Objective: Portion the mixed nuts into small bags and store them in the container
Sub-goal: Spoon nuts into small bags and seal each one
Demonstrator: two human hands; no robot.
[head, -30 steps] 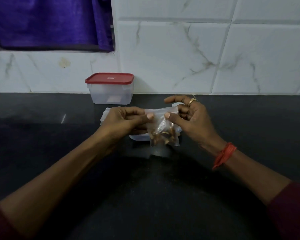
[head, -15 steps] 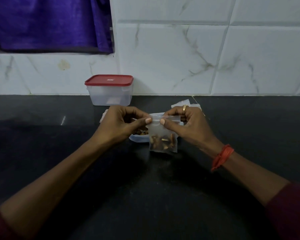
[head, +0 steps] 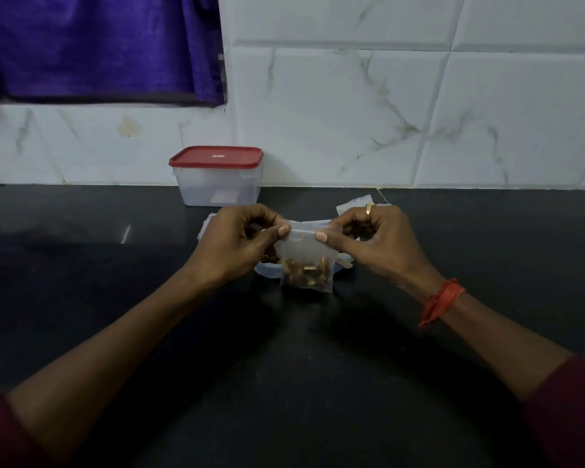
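Observation:
A small clear bag (head: pixel 306 265) with brown mixed nuts in its bottom hangs upright over the black counter. My left hand (head: pixel 240 243) pinches the bag's top strip at its left end. My right hand (head: pixel 368 241), with a gold ring, pinches the same strip at its right end. Behind the bag a shallow dish of nuts (head: pixel 267 266) is mostly hidden by my hands. The clear container (head: pixel 218 184) with a red lid, closed, stands at the back by the wall.
Loose empty plastic bags (head: pixel 353 202) lie behind my right hand. A white tiled wall (head: pixel 385 113) borders the black counter (head: pixel 284 366). A purple cloth (head: pixel 98 45) hangs at upper left.
Both hands drew together onto the bag's top edge and lifted it upright; my right fingers, spread a second ago, now curl and pinch the strip.

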